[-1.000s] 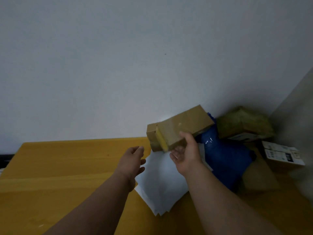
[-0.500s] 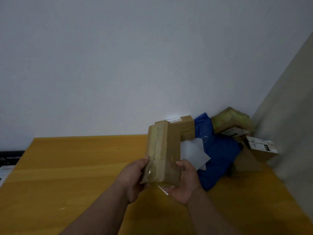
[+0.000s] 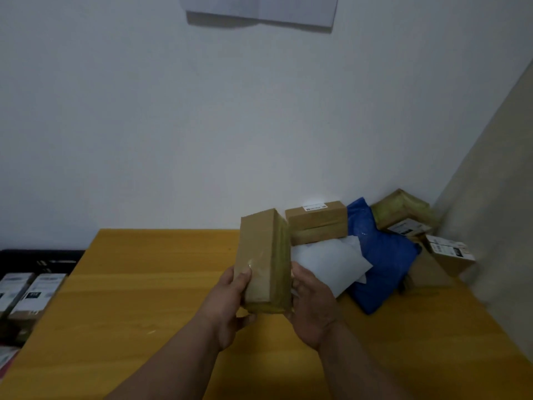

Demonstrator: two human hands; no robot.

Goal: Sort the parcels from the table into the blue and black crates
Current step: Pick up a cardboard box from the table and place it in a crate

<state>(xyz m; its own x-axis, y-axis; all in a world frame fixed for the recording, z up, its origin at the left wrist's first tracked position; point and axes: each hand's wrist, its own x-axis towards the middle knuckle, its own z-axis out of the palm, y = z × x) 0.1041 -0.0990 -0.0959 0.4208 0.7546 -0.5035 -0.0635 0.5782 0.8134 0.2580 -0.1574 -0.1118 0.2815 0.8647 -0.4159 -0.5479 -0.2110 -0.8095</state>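
Both hands, left hand point(image 3: 230, 298) and right hand point(image 3: 311, 304), now grip the brown parcel point(image 3: 264, 258) upright. It's off the counter point(image 3: 138, 284) pile, so crate choice probably comes next.

Parcel-sorting corner: wooden table point(image 3: 161, 284), piled parcels point(image 3: 317, 223), bare wall point(image 3: 202, 125).

the tall brown cardboard box point(image 3: 261, 261) is matt kraft board with a strip of clear glossy tape catching light on its front. the yellow-orange wooden tabletop point(image 3: 150, 284) is smooth with faint grain and a soft sheen. the blue plastic mailer bag point(image 3: 383, 261) is glossy and wrinkled. the white mailer envelope point(image 3: 328, 261) looks smooth and matt. the flat brown cardboard parcel point(image 3: 317, 222) carries a white paper label.
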